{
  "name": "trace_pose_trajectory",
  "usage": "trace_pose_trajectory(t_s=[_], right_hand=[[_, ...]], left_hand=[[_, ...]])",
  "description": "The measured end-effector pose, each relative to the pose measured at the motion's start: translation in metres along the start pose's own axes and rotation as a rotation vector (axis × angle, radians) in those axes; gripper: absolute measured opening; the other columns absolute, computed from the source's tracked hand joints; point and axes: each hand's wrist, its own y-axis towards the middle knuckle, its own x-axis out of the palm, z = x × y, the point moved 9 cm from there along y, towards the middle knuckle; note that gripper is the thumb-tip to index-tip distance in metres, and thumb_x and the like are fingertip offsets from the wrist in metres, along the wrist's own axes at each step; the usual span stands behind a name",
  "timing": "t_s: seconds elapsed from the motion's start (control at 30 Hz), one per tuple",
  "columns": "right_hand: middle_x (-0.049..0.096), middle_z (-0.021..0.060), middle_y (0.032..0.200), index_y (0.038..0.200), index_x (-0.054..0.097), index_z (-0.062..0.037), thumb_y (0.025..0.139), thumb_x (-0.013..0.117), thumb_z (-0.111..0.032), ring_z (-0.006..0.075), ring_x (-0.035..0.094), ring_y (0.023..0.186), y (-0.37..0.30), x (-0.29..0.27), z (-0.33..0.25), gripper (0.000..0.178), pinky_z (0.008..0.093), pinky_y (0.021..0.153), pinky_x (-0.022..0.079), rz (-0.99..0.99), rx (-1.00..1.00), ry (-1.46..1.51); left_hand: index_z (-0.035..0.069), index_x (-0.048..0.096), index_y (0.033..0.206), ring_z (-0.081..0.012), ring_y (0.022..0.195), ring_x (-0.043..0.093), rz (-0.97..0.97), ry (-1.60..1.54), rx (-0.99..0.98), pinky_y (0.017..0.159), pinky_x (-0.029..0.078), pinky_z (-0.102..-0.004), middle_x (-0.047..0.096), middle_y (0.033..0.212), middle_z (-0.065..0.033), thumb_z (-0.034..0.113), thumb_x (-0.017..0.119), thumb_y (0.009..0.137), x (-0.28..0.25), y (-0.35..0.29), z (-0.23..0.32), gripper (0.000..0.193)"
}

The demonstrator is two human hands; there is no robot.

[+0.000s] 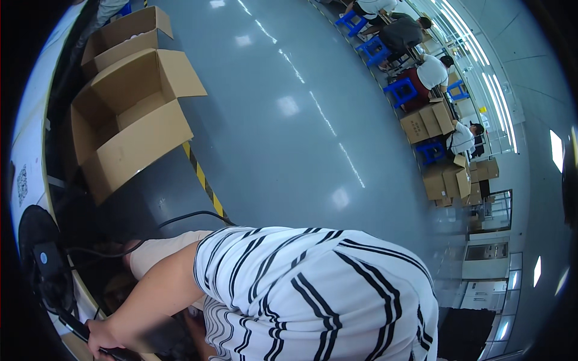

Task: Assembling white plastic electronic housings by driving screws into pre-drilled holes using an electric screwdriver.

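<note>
My bare right arm comes out of a black-and-white striped sleeve and reaches down to the lower left. At the table's edge, my right hand is closed round a thick black rod-like piece. That piece runs up toward a black rounded device with a small blue spot, lying on the white table. A thin black cable loops from near the device over my beige-clad leg. Shadow and the picture's rim hide part of the fingers. My left hand does not show.
A large open cardboard box stands on the floor beside the table, with another open box behind it. Yellow-black tape marks the grey floor. Across the aisle, several people sit on blue stools near stacked cartons.
</note>
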Motion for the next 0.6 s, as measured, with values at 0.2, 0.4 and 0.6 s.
trace_pose_trajectory(t_s=[0.2, 0.4, 0.6], right_hand=[[0.05, 0.0212, 0.056, 0.073, 0.049, 0.0028, 0.074, 0.059, 0.007, 0.0325, 0.047, 0.039, 0.031, -0.022, -0.007, 0.011, 0.0482, 0.041, 0.047, -0.021, -0.155, 0.004], [0.049, 0.0211, 0.056, 0.073, 0.048, 0.003, 0.073, 0.059, 0.007, 0.0321, 0.046, 0.038, 0.003, 0.012, 0.002, 0.012, 0.0489, 0.04, 0.046, 0.008, 0.028, -0.045], [0.049, 0.0214, 0.056, 0.079, 0.047, 0.0046, 0.073, 0.059, 0.006, 0.0316, 0.045, 0.038, -0.013, 0.003, -0.017, 0.014, 0.0488, 0.04, 0.045, 0.019, 0.012, -0.068]], left_hand=[[0.005, 0.059, 0.134, -0.0294, 0.096, 0.066, -0.04, 0.118, 0.08, 0.075, 0.054, -0.0318, 0.068, 0.114, -0.0156, 0.049, 0.06, 0.094, 0.013, -0.049, 0.042, 0.06], [0.005, 0.065, 0.129, -0.0308, 0.093, 0.068, 0.026, 0.191, 0.093, 0.072, 0.054, -0.0321, 0.072, 0.108, -0.0159, 0.055, 0.053, 0.098, -0.007, -0.117, 0.05, 0.06], [0.006, 0.069, 0.126, -0.0314, 0.092, 0.069, 0.032, 0.252, 0.154, 0.071, 0.054, -0.0317, 0.074, 0.104, -0.0159, 0.059, 0.047, 0.101, 0.009, -0.15, 0.088, 0.063]])
